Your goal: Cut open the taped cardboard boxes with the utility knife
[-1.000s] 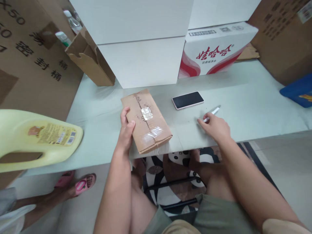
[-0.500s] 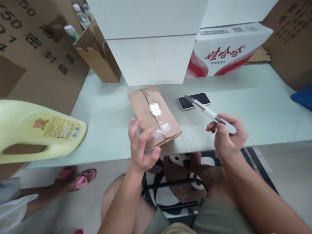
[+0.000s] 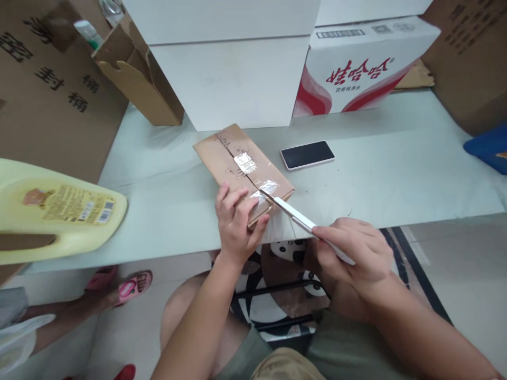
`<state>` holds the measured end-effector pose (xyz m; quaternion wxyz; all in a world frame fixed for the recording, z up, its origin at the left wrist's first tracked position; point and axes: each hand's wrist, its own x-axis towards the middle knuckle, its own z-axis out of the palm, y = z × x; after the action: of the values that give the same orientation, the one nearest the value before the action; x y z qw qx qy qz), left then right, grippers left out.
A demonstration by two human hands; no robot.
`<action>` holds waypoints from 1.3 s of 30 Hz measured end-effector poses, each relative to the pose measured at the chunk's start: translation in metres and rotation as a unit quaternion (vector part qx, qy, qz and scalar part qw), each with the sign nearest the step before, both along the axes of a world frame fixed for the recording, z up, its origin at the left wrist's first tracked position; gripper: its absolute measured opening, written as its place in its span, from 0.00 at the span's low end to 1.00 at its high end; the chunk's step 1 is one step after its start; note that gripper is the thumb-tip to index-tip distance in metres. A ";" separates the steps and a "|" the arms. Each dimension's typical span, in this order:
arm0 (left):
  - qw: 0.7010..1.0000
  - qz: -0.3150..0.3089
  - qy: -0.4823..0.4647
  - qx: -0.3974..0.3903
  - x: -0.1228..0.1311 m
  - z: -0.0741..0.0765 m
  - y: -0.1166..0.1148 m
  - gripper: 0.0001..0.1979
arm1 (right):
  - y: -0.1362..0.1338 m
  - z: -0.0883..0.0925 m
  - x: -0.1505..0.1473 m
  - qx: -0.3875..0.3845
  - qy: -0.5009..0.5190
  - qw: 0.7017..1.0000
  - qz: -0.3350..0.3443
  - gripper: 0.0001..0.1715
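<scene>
A small brown cardboard parcel (image 3: 237,163) sealed with clear tape lies on the pale table (image 3: 396,174), its near end at the table's front edge. My left hand (image 3: 236,221) grips that near corner, fingers curled over the top. My right hand (image 3: 354,252) is closed on a white utility knife (image 3: 301,220). The knife's blade tip rests on the taped seam at the parcel's near end, just right of my left fingers.
A black phone (image 3: 308,154) lies right of the parcel. White boxes (image 3: 233,79) and a red-and-white carton (image 3: 364,68) stand behind. A yellow jug (image 3: 51,216) sits at the left, brown cartons on both sides. Another person's feet in pink sandals (image 3: 130,285) are at lower left.
My right hand picked the knife off the table, raised it, then brought its tip down to the parcel's tape. My left hand let go, lifted open, then gripped the parcel's near corner.
</scene>
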<state>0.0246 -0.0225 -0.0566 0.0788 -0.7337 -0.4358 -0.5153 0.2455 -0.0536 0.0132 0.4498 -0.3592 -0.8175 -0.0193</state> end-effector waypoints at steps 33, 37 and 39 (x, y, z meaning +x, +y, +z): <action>0.999 -0.033 -0.010 0.009 0.001 -0.001 0.010 0.19 | -0.013 0.022 -0.008 -0.068 0.010 0.995 -0.079 0.09; 0.999 -0.040 -0.019 -0.006 0.000 -0.004 0.011 0.21 | -0.017 0.026 -0.006 -0.067 0.012 0.994 -0.086 0.09; 0.999 -0.040 -0.020 -0.007 0.000 -0.006 0.011 0.22 | -0.020 0.024 -0.003 -0.070 0.026 0.994 -0.083 0.10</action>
<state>0.0241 -0.0117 -0.0625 0.0442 -0.7409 -0.4114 -0.5290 0.2428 -0.0741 0.0371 0.4415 -0.4566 -0.7723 0.0103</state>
